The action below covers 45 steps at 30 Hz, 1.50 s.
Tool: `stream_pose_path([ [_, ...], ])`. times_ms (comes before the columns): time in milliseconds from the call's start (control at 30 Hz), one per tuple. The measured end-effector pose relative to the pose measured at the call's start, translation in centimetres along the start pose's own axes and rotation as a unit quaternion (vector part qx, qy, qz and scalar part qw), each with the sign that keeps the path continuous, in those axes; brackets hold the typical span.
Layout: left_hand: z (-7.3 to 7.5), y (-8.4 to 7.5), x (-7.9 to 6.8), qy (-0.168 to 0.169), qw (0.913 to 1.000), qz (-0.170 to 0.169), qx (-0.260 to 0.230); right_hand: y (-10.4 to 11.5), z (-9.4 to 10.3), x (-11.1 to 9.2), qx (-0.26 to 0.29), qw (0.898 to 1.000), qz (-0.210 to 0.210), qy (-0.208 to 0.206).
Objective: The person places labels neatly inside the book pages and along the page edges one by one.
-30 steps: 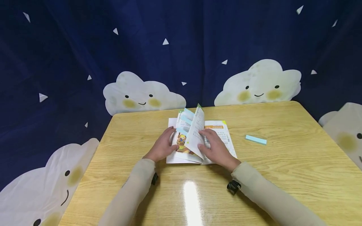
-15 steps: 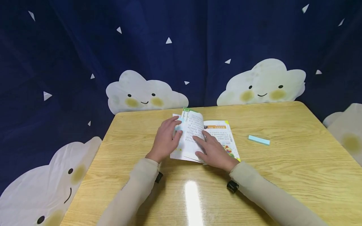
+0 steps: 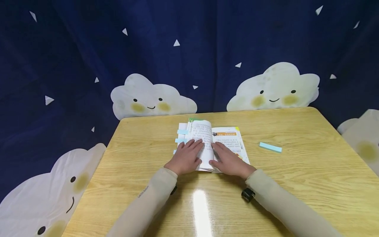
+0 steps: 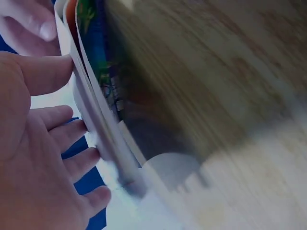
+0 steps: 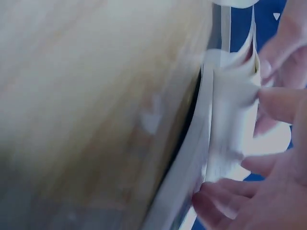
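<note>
An open printed book [image 3: 202, 128] lies on the table, with text on its left page and an orange heading on its right page [image 3: 226, 140]. Light-blue sticky tabs [image 3: 182, 132] stick out past the book's left edge. My left hand [image 3: 186, 157] rests on the left page, fingers extended. Near the spine my right hand [image 3: 230, 160] rests on the right page, its fingers also fairly straight. The left wrist view shows the left thumb [image 4: 48, 74] at the book's near edge. In the right wrist view, right-hand fingers [image 5: 225, 194] touch the paper; the pages are blurred.
To the right of the book, a light-blue strip [image 3: 270, 147] lies on the wooden table [image 3: 311, 171]. A dark blue curtain [image 3: 189, 42] with clouds and white triangles hangs behind the table's back edge.
A raised leaf has turned over to the left and now lies down. My left hand has moved from the book's left edge onto the left page. The right hand stays near the spine.
</note>
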State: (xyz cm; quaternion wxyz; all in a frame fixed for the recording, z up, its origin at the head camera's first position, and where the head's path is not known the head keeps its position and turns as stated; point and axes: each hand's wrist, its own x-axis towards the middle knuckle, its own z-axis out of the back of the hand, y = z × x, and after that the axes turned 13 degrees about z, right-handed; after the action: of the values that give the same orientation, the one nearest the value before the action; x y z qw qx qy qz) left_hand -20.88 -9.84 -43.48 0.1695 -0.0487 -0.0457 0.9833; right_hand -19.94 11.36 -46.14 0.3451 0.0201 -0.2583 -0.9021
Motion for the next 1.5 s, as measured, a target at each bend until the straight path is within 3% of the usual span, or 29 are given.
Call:
stream_pose_path([
  [200, -0.2, 0.2, 0.3, 0.037, 0.9989, 0.021, -0.022, -1.4, 1.9, -1.7, -0.083, 0.993, -0.016, 0.077],
  [333, -1.0, 0.2, 1.0, 0.044, 0.9982, 0.037, -0.018, -1.7, 3.0, -2.6, -0.094, 0.989, -0.010, 0.111],
  [567, -1.7, -0.5, 1.9, 0.032, 0.9977, 0.046, 0.039, -1.7, 3.4, -2.8, -0.109, 0.984, 0.003, 0.137],
  [733, -1.8, -0.2, 2.8, 0.032, 0.9994, 0.010, -0.001, -2.0, 3.2, -2.5, -0.116, 0.984, 0.009, 0.132],
  [900, -1.9, 0.5, 3.5, 0.091, 0.9913, 0.001, -0.095, -2.0, 3.1, -2.5, -0.111, 0.986, 0.008, 0.128],
  [967, -1.9, 0.7, 3.6, 0.103, 0.9888, 0.006, -0.107, -2.0, 3.1, -2.7, -0.110, 0.986, 0.004, 0.124],
  [1167, -2.5, 1.6, 2.9, 0.113, 0.9915, 0.032, -0.055, -1.8, 2.5, -3.4, -0.103, 0.987, -0.004, 0.122],
  [1300, -2.8, 1.9, 2.6, 0.106, 0.9935, 0.033, -0.025, -2.2, 2.5, -3.8, -0.112, 0.987, 0.006, 0.114],
  [1500, -2.4, 1.8, 3.1, 0.097, 0.9945, 0.040, -0.009, -3.2, 3.1, -3.3, -0.122, 0.991, 0.048, 0.037],
])
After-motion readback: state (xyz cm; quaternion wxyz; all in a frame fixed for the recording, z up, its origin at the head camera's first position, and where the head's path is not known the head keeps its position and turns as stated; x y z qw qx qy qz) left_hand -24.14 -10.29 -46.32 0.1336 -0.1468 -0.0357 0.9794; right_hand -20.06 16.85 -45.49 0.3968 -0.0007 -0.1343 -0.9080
